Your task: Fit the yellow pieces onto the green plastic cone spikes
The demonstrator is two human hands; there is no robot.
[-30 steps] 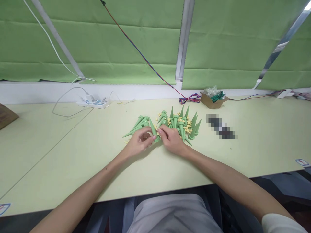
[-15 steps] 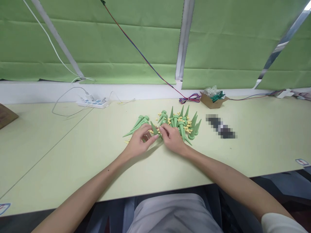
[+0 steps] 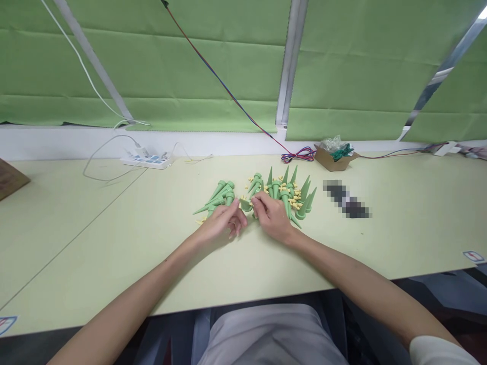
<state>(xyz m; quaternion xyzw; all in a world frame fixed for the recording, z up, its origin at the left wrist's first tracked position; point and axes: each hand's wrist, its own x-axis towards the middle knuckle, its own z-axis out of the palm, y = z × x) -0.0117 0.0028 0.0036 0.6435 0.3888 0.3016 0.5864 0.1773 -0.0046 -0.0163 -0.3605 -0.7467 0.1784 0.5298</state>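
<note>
My left hand (image 3: 222,225) and my right hand (image 3: 273,218) meet on the pale green table (image 3: 114,238), just in front of a pile of green cone-shaped spikes (image 3: 291,192). Between the fingertips of both hands is one green cone (image 3: 245,204). My left fingers curl around its near side and my right fingertips pinch its wide end. A smaller group of green cones (image 3: 220,193) lies just beyond my left hand. Small yellow pieces (image 3: 296,202) are scattered among the cones; I cannot tell whether a hand holds one.
A white power strip (image 3: 146,161) with cables lies at the back left. A small cardboard box (image 3: 335,157) with bagged parts and a coil of coloured wire (image 3: 299,153) sit at the back. A blurred dark object (image 3: 346,200) lies right of the pile.
The held cone has turned from lying slantwise to showing its wide end between my fingertips. My left fingers have curled inward. Both hands stay in place.
</note>
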